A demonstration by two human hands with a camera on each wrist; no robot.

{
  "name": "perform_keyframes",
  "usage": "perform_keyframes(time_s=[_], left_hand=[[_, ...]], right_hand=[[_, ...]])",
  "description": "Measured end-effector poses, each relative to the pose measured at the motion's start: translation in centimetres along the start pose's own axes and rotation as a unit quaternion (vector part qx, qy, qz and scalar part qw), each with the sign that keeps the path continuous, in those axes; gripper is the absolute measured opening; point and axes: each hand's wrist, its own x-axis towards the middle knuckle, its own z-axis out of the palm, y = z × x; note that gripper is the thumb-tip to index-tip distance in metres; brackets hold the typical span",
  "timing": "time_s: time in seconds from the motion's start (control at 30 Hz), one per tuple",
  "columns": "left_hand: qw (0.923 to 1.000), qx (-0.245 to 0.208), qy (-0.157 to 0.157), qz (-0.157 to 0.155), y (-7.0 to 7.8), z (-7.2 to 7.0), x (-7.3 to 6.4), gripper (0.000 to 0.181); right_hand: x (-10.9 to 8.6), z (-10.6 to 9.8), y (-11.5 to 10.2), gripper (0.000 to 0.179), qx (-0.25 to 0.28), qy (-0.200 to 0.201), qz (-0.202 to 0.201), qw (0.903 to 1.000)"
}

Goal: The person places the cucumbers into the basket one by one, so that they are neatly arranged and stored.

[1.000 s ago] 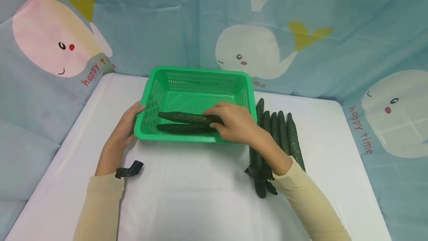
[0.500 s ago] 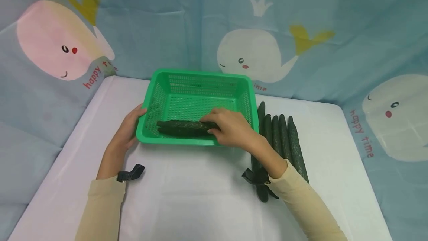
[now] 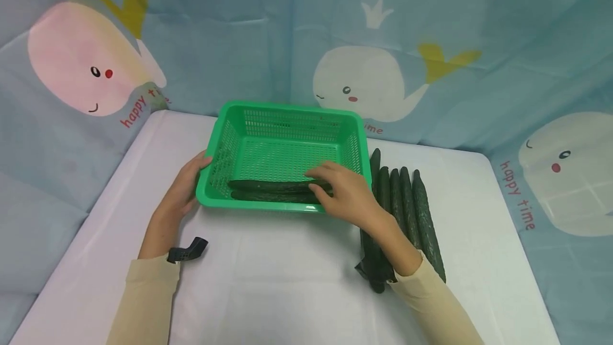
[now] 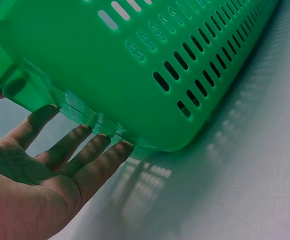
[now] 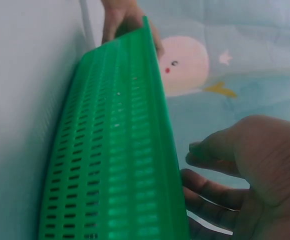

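The right hand point(image 3: 347, 196) is no longer gripping the upper of two long, dark green, rough-skinned cucumbers, as it was half a second ago. Its thumb and fingers are now standing apart and loosely bent, released, over the cucumbers' right ends; whether a fingertip is touching one, I cannot tell. The far cucumber point(image 3: 268, 185), raised a second ago, is now lying beside the near cucumber point(image 3: 273, 196).

Both are resting inside a rectangular, bright green plastic basket point(image 3: 268, 205) with slotted walls, lengthwise along its near wall. The left hand point(image 3: 188, 182) is holding the basket's left end, its thumb at the rim and its fingertips pressing the outer wall, as before. Right of the basket, a row of at least five more dark green cucumbers point(image 3: 408, 201) is lying on the white cloth-covered table point(image 3: 278, 292), partly hidden by the right forearm.

Behind, a pale blue fabric backdrop point(image 3: 268, 57) printed with whales is showing red lettering point(image 3: 517, 196): "happy time" is reading whole at the right, while folds and the basket are cutting it short elsewhere.
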Motion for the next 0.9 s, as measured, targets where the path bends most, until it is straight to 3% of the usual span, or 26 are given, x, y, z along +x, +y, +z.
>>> perform_keyframes(time_s=[0.27,0.47,0.73,0.9], left_hand=[[0.9997,0.013,0.01,-0.019,0.0,0.0,-0.3,0.074],[0.9998,0.011,0.013,-0.01,-0.2,0.2,-0.2,0.074],[1.0,0.003,0.005,-0.003,-0.2,0.1,-0.1,0.073],[0.9999,0.002,0.004,-0.011,-0.1,0.1,-0.2,0.075]], right_hand=[[-2.5,-1.5,1.0,0.029,0.054,0.046,0.024,0.9972],[-4.4,-2.9,1.8,0.028,0.117,0.071,0.017,0.9904],[-6.7,-4.0,3.7,0.032,0.107,0.115,0.041,0.9867],[-8.2,-4.3,5.0,0.034,0.099,0.126,0.078,0.984]])
